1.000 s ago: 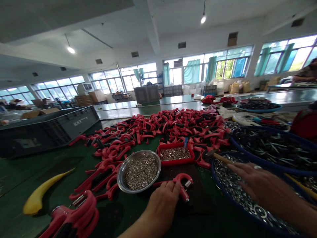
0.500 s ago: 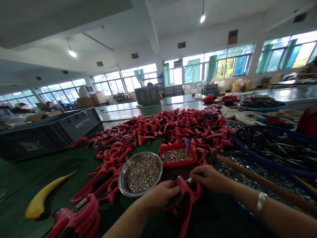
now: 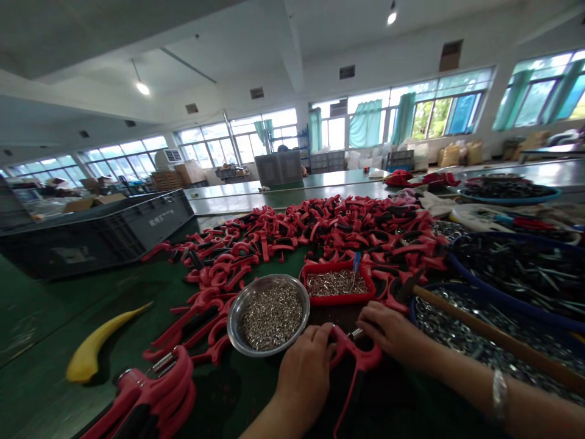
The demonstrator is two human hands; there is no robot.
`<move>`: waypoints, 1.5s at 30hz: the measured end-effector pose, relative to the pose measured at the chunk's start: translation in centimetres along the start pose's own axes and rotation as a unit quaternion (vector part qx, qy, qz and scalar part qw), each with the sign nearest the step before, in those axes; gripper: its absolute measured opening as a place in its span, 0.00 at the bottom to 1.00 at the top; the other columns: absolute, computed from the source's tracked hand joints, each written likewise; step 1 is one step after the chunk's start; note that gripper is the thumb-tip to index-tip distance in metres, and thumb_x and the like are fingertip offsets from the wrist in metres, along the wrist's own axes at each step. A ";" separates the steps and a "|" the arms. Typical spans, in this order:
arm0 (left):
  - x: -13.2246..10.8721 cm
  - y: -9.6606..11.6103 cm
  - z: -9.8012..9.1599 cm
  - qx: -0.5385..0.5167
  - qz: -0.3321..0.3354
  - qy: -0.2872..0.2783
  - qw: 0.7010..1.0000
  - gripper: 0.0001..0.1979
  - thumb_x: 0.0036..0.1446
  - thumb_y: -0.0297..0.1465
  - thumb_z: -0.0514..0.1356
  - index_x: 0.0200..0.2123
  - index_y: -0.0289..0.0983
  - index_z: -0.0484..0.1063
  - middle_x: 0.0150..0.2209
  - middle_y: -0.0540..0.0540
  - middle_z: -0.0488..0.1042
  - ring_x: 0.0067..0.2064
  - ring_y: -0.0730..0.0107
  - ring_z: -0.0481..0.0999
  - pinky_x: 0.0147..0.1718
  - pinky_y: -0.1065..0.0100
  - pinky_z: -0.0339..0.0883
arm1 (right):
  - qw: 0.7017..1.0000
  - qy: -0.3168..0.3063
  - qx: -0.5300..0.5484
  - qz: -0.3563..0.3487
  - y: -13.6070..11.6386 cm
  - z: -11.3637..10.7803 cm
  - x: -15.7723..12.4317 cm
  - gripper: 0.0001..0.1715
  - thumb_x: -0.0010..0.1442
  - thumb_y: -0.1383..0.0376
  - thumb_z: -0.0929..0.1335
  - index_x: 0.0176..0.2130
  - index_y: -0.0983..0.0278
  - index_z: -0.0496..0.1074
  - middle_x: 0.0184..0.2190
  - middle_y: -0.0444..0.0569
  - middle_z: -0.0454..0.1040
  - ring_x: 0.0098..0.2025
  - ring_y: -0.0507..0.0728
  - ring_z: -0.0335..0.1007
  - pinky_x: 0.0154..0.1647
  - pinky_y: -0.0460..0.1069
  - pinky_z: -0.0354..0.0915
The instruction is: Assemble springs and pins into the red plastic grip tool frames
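The head view has swung slightly; the left hand [image 3: 304, 375] and right hand [image 3: 388, 332] stay clasped on one red-and-black grip [image 3: 361, 360], lying between them, just beside one steel bowl [image 3: 231, 323] and one red tray [image 3: 338, 302].

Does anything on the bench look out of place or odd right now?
Two things stand out. A yellow curved piece lies alone on the green mat, unlike the red handles. A hammer also lies across the blue tray of washers, with its head among the handles.
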State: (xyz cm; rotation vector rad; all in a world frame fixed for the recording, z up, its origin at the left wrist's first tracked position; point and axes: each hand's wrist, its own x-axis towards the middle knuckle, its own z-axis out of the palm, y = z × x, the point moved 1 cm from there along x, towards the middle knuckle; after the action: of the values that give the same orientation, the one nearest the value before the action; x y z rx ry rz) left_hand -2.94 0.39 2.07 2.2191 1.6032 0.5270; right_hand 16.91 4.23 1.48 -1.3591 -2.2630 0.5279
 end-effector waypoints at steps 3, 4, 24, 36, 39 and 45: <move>-0.3 0.2 -0.3 -0.013 0.010 -0.026 1.000 0.22 0.60 0.35 0.44 0.57 0.41 0.57 0.55 0.44 0.61 0.50 0.64 0.66 0.49 0.68 0.59 | 1.000 0.002 -0.006 0.009 -0.1 0.4 -1.1 0.15 0.62 0.59 0.56 0.33 0.62 0.66 0.31 0.48 0.70 0.34 0.55 0.66 0.35 0.48 0.60; -0.3 0.2 -0.4 -0.012 0.011 -0.037 0.999 0.23 0.60 0.36 0.44 0.58 0.42 0.55 0.56 0.44 0.59 0.51 0.63 0.66 0.50 0.67 0.59 | 1.000 -0.001 -0.005 0.015 -0.2 0.4 -1.3 0.16 0.62 0.59 0.55 0.33 0.61 0.66 0.30 0.47 0.70 0.33 0.54 0.67 0.34 0.48 0.60; -0.3 1.8 -1.7 0.027 0.027 -0.126 0.991 0.38 0.54 0.52 0.43 0.60 0.32 0.51 0.60 0.38 0.53 0.59 0.47 0.52 0.56 0.49 0.45 | 0.989 -0.051 -0.119 0.075 -1.0 0.7 -1.6 0.16 0.62 0.63 0.53 0.35 0.61 0.67 0.30 0.49 0.76 0.36 0.58 0.73 0.34 0.48 0.61; -1.5 2.5 0.6 0.031 -0.004 -0.142 0.989 0.43 0.46 0.44 0.53 0.62 0.35 0.41 0.64 0.39 0.40 0.61 0.46 0.44 0.57 0.48 0.38 | 0.976 -0.056 -0.195 0.077 -1.6 2.0 -3.2 0.17 0.62 0.67 0.52 0.43 0.63 0.65 0.30 0.52 0.76 0.31 0.59 0.74 0.28 0.49 0.64; -1.9 2.2 1.1 0.028 -0.004 -0.123 0.992 0.42 0.46 0.45 0.53 0.62 0.37 0.43 0.64 0.41 0.41 0.61 0.46 0.46 0.57 0.48 0.38 | 0.976 -0.059 -0.198 0.072 -1.4 2.2 -3.1 0.20 0.61 0.69 0.53 0.50 0.62 0.62 0.32 0.53 0.77 0.34 0.61 0.74 0.30 0.51 0.65; -1.5 2.0 0.8 0.022 -0.020 -0.111 0.993 0.46 0.43 0.48 0.54 0.62 0.35 0.42 0.63 0.40 0.45 0.60 0.44 0.48 0.56 0.49 0.43 | 0.985 -0.008 -0.150 0.086 -1.2 1.2 -3.1 0.21 0.62 0.62 0.54 0.50 0.64 0.63 0.39 0.56 0.76 0.38 0.61 0.73 0.35 0.53 0.66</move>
State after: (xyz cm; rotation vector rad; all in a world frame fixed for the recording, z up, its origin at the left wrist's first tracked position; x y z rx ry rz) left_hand -1.37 -1.64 2.21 2.1838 1.5515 0.2257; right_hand 16.65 0.84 0.56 -1.7137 -2.3192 0.2597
